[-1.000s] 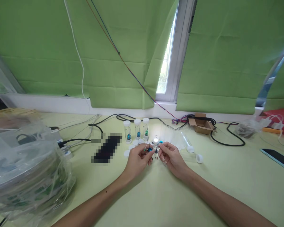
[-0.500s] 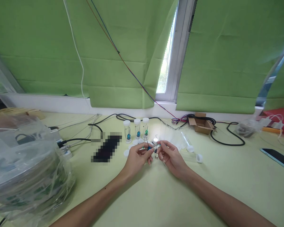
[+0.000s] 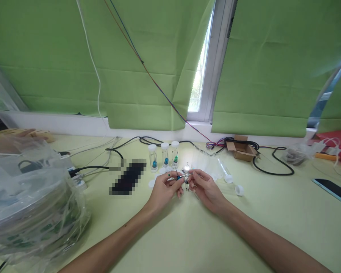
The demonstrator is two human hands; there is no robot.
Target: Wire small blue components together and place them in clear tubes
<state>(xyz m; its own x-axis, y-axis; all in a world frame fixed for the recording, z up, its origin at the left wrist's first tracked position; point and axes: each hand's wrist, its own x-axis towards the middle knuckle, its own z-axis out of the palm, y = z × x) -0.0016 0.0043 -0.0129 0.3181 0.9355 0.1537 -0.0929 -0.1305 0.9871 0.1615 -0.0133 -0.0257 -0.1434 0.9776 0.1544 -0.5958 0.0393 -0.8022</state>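
Near the middle of the table my left hand (image 3: 167, 186) is closed, its thumb and fingers pinching a small blue part with thin dark wires (image 3: 179, 177). A tiny green bit shows by its fingers. Just to the right, my right hand (image 3: 205, 186) is closed on a thin metal rod (image 3: 186, 175), whose far end reaches the blue part. Whether the rod is fixed to that part, I cannot tell. Behind the left hand stand three clear capped tubes (image 3: 165, 154) with blue or green pieces and wires inside. White caps (image 3: 151, 184) lie around the hands, partly hidden by them.
Empty clear tubes (image 3: 224, 172) lie right of the hands. A small open cardboard box (image 3: 242, 152) and black cables (image 3: 272, 173) are behind. A bagged spool (image 3: 31, 212) fills the left side. A phone (image 3: 337, 192) rests at far right.
The blue part and its wires have turned slightly in my left hand, and the metal rod between the hands shows more clearly. Both arms stay almost in place.
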